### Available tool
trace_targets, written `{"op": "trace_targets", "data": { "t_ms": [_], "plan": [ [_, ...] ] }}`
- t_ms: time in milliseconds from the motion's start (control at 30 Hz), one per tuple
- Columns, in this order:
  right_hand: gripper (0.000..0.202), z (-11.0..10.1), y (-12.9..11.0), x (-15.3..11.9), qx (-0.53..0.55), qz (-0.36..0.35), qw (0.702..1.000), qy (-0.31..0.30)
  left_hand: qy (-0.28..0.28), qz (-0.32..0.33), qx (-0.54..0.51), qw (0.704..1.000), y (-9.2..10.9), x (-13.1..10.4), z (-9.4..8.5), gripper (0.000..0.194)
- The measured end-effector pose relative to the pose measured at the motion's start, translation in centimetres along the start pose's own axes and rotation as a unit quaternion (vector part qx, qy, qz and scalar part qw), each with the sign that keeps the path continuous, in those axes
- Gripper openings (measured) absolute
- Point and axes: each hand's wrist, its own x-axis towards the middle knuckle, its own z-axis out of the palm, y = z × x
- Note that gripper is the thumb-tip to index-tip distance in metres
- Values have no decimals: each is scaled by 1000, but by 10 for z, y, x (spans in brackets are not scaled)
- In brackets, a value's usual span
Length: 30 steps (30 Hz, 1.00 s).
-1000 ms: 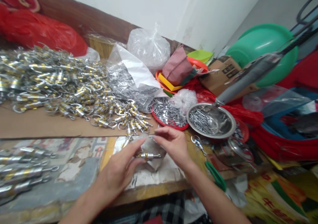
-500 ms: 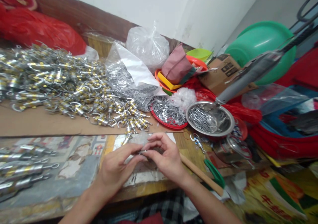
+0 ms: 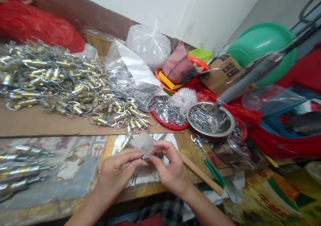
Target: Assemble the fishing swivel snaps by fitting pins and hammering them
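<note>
My left hand [image 3: 120, 169] and my right hand [image 3: 169, 165] meet over the front of the table, both pinching a small silvery metal part [image 3: 144, 158] between thumbs and fingertips. Fingers cover most of the part, so its exact kind does not show. Just beyond my fingertips lies a grey, clear-looking lump [image 3: 141, 141] on a white sheet [image 3: 135, 182]. Behind it spreads a large heap of metal swivel-like pieces [image 3: 75, 82] with hooks, rings and yellow bands. To the right of my right hand rests a wooden handle [image 3: 200, 174].
A red plate [image 3: 170, 124] of small metal pieces and a steel bowl [image 3: 210, 119] of metal pins stand at the back right. Larger metal pieces [image 3: 22, 171] lie at left. A grey rod [image 3: 250, 77] slants above the bowl. A green basin [image 3: 263, 48] leans behind.
My hands have shifted slightly, and more of the small metal part shows between the fingertips. More of the grey lump is visible behind them. The whole view has moved a little.
</note>
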Motion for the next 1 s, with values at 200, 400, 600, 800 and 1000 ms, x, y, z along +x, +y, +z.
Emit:
{"op": "trace_targets", "data": {
  "t_ms": [200,400,600,800,1000],
  "plan": [
    [26,4,-1,0,16,27,998,53,41,73,14,996,2,-2,2,10],
    [23,5,-1,1,68,48,996,36,34,79,-3,996,1,-1,1,9],
    [34,-4,3,-7,-13,-44,999,4,33,-62,-66,995,5,-2,1,8],
    [34,-21,7,-9,-192,-269,941,-64,23,-193,-123,973,7,2,-1,7],
    [28,-32,-6,2,-257,-351,885,-167,-70,-51,-14,996,13,11,-14,13]
  ]
}}
